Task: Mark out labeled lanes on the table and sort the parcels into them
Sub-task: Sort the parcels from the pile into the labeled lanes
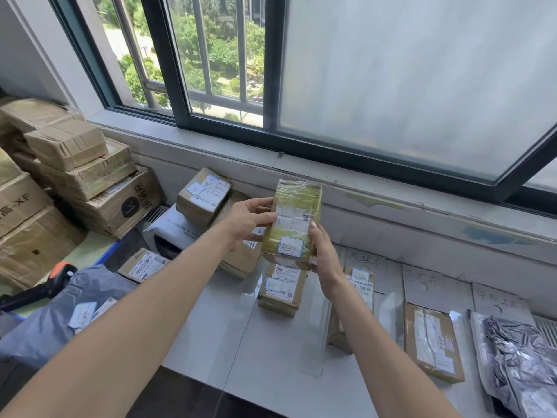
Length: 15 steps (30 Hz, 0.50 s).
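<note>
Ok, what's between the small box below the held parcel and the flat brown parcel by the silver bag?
One more labelled cardboard parcel, partly hidden behind the right forearm, seen in the head view.

The left forearm (pixel 144 312) is showing bare along its whole visible length, filling the frame toward seven o'clock, looking broad near the lens and tapering to a slim wrist. The right forearm (pixel 376 333), lying toward five o'clock, is showing bare likewise. The left hand (pixel 247 224) and right hand (pixel 324 257) are both appearing bare and slender-fingered, the right thumb (pixel 312 229) displaying a short trimmed nail
</note>
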### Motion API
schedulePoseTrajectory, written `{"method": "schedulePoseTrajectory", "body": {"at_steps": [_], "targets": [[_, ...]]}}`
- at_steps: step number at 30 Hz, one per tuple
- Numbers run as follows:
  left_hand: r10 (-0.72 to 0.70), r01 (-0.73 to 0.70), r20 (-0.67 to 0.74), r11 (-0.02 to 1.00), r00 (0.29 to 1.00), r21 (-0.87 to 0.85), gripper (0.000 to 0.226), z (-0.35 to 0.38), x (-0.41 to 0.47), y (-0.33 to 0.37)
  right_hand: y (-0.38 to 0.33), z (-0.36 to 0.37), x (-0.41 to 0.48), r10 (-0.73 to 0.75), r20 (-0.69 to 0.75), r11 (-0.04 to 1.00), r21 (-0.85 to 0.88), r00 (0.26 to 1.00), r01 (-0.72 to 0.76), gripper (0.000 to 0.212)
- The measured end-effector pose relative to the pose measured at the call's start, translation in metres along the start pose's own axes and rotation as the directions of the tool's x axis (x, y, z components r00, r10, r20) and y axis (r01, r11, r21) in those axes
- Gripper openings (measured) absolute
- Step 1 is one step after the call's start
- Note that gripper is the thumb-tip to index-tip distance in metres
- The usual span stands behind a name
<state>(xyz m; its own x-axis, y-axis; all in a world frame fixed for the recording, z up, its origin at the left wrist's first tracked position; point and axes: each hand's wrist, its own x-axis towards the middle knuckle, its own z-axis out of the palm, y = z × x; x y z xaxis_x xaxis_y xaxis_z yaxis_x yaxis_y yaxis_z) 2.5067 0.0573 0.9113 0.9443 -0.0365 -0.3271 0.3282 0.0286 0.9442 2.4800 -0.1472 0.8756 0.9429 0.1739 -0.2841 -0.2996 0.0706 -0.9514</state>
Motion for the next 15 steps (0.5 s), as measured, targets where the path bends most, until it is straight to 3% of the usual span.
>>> {"method": "schedulePoseTrajectory", "body": {"at_steps": [6,11,15], "targets": [[-0.032,0.032,0.008,0.999,0.999,-0.008,0.033,0.018,0.007,-0.004,0.006,-0.009,-0.004,0.021,-0.055,1.000,-0.007,0.998,-0.021,0.049],[-0.055,0.055,-0.018,0.998,0.998,0.014,0.026,0.053,0.016,-0.013,0.017,-0.031,-0.012,-0.065,-0.254,0.998,-0.029,0.965,0.060,0.032],[-0.039,0.038,0.053,0.999,0.998,0.011,0.022,0.093,0.021,-0.019,0.021,-0.069,-0.024,-0.128,-0.419,0.991,-0.081,0.899,0.104,0.028]]}}
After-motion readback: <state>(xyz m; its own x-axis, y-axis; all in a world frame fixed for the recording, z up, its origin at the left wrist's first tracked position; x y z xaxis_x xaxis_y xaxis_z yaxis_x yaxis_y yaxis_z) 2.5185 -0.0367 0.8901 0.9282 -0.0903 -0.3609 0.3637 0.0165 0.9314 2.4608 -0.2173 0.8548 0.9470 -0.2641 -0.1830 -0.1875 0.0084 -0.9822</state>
